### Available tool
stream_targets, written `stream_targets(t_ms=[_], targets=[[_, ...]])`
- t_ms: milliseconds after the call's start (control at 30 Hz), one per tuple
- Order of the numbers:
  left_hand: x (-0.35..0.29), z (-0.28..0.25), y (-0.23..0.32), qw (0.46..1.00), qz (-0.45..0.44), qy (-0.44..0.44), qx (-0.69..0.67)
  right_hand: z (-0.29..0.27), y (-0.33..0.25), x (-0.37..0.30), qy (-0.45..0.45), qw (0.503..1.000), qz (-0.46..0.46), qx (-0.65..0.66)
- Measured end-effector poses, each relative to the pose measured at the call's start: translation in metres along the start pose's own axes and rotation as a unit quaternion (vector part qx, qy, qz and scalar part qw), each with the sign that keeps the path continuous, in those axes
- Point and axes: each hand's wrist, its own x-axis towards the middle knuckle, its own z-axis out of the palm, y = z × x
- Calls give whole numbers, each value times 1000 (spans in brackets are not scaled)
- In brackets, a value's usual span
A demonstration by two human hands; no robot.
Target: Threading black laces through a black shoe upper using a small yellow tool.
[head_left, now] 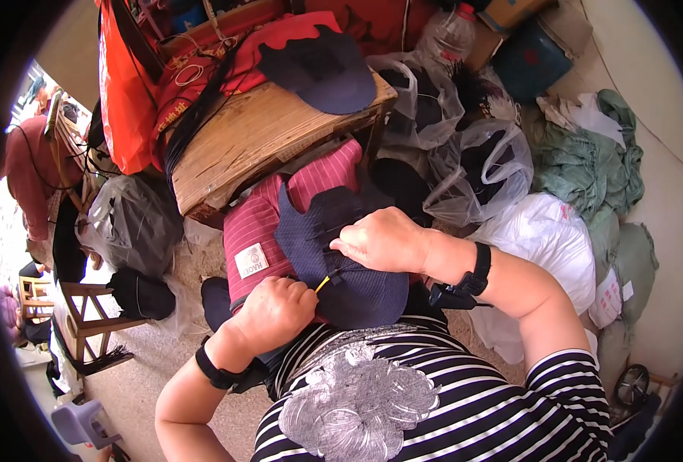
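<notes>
Across my lap lies a dark navy textured fabric piece (372,296) with a rounded near end, resting on a maroon pinstriped cloth (253,223) that bears a white label. My left hand (277,312) is closed at the fabric's left edge. From its fingers a thin yellow tool (324,283) points at the fabric, its dark far end touching or just above the surface. Over the fabric's right side my right hand (380,240) is closed in a pinch. Whatever its fingers hold is too small or hidden to make out.
Ahead stands a wooden table (241,138) carrying a similar navy piece (322,69), red cloth and black cords (203,108). Clear plastic bags (484,165) and a white sack (545,239) crowd the right. A wooden stool (95,312) and a grey bag (130,223) stand left.
</notes>
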Motion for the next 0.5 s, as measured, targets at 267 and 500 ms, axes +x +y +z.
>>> stream_targets(t_ms=[267, 500], targets=[[3, -17, 5, 989, 33, -77, 121, 4, 1, -3, 34, 999, -32, -1], [37, -13, 16, 967, -198, 42, -152, 2, 7, -1, 30, 999, -26, -4]])
